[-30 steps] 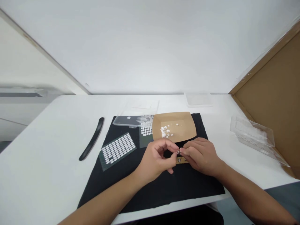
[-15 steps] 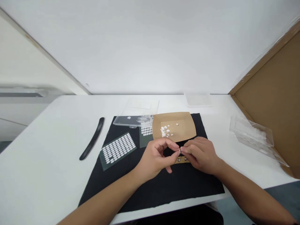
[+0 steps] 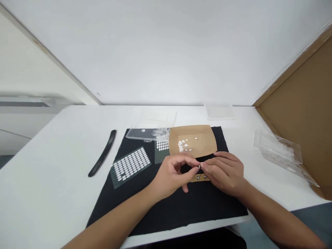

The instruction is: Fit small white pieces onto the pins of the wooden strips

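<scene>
The tiny white piece (image 3: 199,167), likely light and slippery, is pinched at its edges by left hand (image 3: 171,174) and right hand (image 3: 224,172) grips, below frame centre.

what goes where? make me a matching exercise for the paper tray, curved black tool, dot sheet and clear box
1 paper tray
2 curved black tool
3 dot sheet
4 clear box

a white table, left of black mat
b beside cardboard wall
c left part of mat
d on mat, beyond left hand and right hand

Pairs: 1-d, 2-a, 3-c, 4-b
</scene>
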The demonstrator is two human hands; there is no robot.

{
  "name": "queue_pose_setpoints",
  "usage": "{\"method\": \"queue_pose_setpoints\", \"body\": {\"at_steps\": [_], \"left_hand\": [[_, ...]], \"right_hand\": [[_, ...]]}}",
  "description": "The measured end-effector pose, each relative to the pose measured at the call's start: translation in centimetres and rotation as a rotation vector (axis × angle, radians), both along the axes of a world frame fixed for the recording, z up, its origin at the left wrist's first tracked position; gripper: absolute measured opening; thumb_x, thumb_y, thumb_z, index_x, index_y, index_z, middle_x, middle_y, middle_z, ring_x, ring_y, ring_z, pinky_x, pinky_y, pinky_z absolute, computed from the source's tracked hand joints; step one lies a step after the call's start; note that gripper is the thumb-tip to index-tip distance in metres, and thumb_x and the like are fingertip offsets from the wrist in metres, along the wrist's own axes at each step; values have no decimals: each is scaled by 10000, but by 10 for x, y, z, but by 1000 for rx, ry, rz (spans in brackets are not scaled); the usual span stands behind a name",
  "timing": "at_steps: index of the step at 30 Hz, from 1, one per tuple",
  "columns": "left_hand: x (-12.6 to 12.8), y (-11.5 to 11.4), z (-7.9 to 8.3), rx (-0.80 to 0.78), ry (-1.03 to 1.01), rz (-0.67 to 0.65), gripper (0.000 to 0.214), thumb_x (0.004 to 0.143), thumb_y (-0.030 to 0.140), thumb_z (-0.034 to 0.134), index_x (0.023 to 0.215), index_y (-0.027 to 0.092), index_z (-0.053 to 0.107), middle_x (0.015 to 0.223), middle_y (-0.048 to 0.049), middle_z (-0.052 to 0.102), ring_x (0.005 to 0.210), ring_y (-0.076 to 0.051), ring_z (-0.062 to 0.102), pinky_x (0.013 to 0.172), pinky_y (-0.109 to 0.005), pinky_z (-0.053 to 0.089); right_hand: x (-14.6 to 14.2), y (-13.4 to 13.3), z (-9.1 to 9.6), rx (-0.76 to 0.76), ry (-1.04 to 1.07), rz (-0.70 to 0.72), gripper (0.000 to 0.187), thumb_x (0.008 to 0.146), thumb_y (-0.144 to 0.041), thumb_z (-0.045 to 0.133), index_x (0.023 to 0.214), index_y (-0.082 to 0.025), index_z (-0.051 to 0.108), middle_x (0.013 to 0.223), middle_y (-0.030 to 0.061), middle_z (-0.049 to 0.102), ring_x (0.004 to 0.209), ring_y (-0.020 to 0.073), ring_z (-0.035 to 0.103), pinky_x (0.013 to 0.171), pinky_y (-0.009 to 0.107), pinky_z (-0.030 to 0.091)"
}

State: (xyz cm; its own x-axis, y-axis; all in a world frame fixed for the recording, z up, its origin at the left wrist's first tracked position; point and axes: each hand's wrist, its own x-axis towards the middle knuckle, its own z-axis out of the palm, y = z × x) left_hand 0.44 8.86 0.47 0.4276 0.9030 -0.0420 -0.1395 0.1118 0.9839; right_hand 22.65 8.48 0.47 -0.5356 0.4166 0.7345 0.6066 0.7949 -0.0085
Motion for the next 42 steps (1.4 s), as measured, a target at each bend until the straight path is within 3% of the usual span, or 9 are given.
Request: {"method": "queue_pose_setpoints", "body": {"at_steps": [5,12,16,19,26,35,42], "left_hand": [[-1,0,1,11,-1,-33,253,865,281,820,1061,123,798,927,-66,676,687,-140,678,401,-189,620],[5,-4,1,29,69,98,209,849,316,836,931,126,810,886,-57,696,629,-129,676,386,-189,605],[6,-6,0,92,74,136,182,879,323,812,947,155,834,901,-50,693,567,-96,657,386,-173,594],[4,-5,-1,154,89,163,178,895,321,802,986,175,846,941,-60,696,551,-85,652,388,-165,588],[2,-3,-5,372,163,232,131,933,286,766,988,195,841,958,-69,730,568,-91,665,398,-158,571],[0,0,-5,874,335,300,54,934,122,762,971,158,776,914,-73,763,733,-120,718,504,-143,554],[-1,0,-6,996,389,320,88,945,120,738,1006,178,760,919,-76,771,821,-160,737,569,-192,604]], "right_hand": [[0,-5,0,68,-12,-35,110,953,-108,742,999,-193,689,865,-2,808,747,133,745,898,342,581],[-1,-1,-5,31,-32,-33,115,951,-111,741,1008,-191,682,852,-3,793,746,137,728,881,343,564],[-1,6,-9,-122,74,24,139,946,-122,745,955,-219,647,816,-18,768,717,139,713,751,314,540],[1,10,-11,-289,145,67,98,975,-191,732,1032,-229,662,898,8,782,800,160,741,732,309,547],[0,9,-12,-467,216,121,82,1030,-244,683,1108,-229,666,971,37,787,884,179,763,778,323,608],[-3,6,-16,-518,270,105,54,1009,-215,696,1056,-227,672,952,29,774,887,183,746,798,345,596],[-5,6,-18,-518,290,134,53,1027,-206,646,1074,-230,645,954,38,763,886,180,754,776,332,615]]}}
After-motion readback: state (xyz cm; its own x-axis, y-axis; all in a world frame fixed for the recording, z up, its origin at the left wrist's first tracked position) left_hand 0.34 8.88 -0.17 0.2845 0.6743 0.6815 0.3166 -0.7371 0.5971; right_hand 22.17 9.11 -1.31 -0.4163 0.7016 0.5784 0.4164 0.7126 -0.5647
